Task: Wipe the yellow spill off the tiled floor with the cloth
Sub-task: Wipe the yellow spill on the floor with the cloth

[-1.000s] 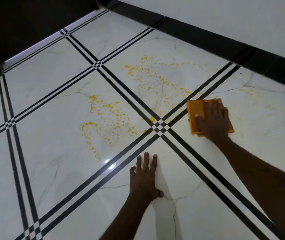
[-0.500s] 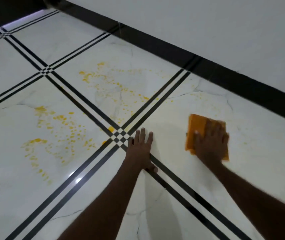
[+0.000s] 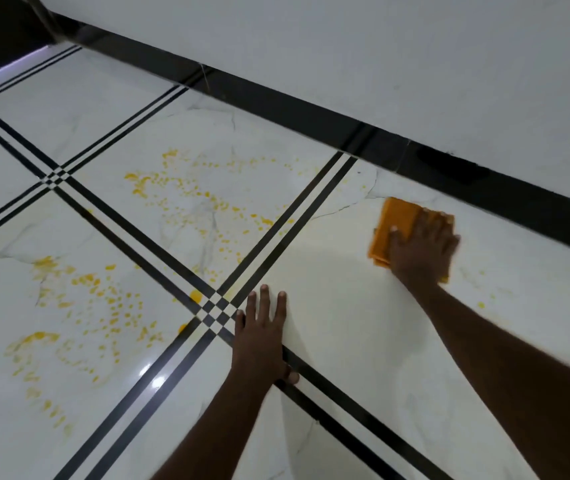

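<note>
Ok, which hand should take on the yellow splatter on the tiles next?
The right hand: it already presses the cloth flat beside the spill. The left hand lies bare on the floor as a prop.

Two hands show: the left hand [image 3: 259,336] at lower centre of the frame and the right hand [image 3: 422,249] at right of centre. One folded orange cloth [image 3: 392,225] lies under the right hand. The yellow spill [image 3: 186,199] forms two main spattered patches, one at upper centre and one at left, on the tiled floor [image 3: 346,323]. Two crossings of the double black stripes show, one at centre and one at upper left. One black skirting strip [image 3: 311,110] runs along one white wall [image 3: 380,46].
</note>
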{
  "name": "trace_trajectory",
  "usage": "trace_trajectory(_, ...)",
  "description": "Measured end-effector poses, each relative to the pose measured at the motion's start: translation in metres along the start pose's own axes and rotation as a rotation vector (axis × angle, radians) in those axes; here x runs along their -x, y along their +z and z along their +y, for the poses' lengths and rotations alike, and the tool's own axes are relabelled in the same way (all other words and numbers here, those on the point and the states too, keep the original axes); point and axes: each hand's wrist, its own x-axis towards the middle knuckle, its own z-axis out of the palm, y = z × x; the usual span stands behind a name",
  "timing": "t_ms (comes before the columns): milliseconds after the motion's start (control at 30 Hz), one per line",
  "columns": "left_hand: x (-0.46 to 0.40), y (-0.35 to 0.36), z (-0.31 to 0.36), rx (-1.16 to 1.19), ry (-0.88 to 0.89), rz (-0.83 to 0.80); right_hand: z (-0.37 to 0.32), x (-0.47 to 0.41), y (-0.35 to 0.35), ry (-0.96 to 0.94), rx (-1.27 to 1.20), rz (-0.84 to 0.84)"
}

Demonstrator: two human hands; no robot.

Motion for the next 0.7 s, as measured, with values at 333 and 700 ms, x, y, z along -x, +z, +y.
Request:
trace_trajectory(333, 0.002, -0.004, 0.002, -0.043, 0.007, -0.028, -0.070, 0.042, 0.020, -0.669, 0.111, -0.151)
trace_trajectory(700, 0.002, -0.003, 0.005, -0.045, 0.000, -0.016, -0.017, 0.080, 0.011, -0.028, -0.002, 0.020)
